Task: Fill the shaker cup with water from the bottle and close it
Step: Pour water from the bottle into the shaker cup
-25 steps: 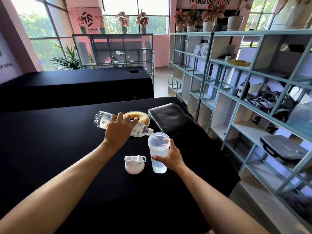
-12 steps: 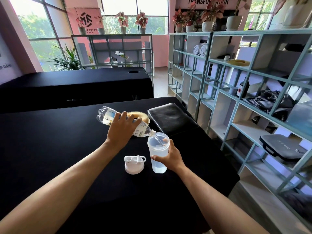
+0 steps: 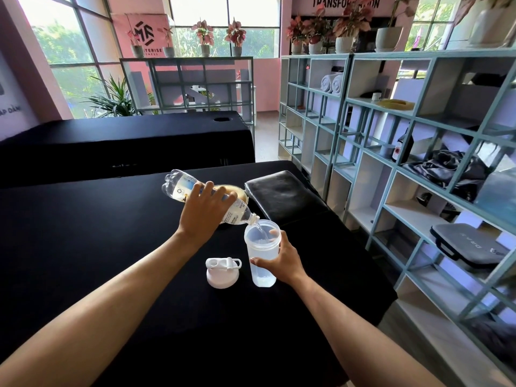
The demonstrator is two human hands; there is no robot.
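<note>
**Pouring water into the shaker cup**

A black padded table [image 3: 83, 247] fills most of what I see, with a second black table [image 3: 125, 141] beyond it and pale blue-green shelving [image 3: 391, 163] running along the right. A black cushion [image 3: 282, 196] lies at the far right part of my table, with a yellow ring-shaped object [image 3: 240, 194] just left of it, partly hidden by the bottle.

My left hand [image 3: 205, 212] is wrapped over the clear plastic water bottle [image 3: 181, 187], which is tipped with its base up to the far left and its open neck down to the right, over the cup's rim. A thin stream of water [image 3: 259, 229] runs from the neck into the translucent shaker cup [image 3: 262, 250], which stands upright on the table, its lower part filled. My right hand [image 3: 283, 259] grips the cup from its right side, thumb across the near face.

The white shaker lid [image 3: 222, 272] rests on the table just left of the cup, apart from it.
</note>
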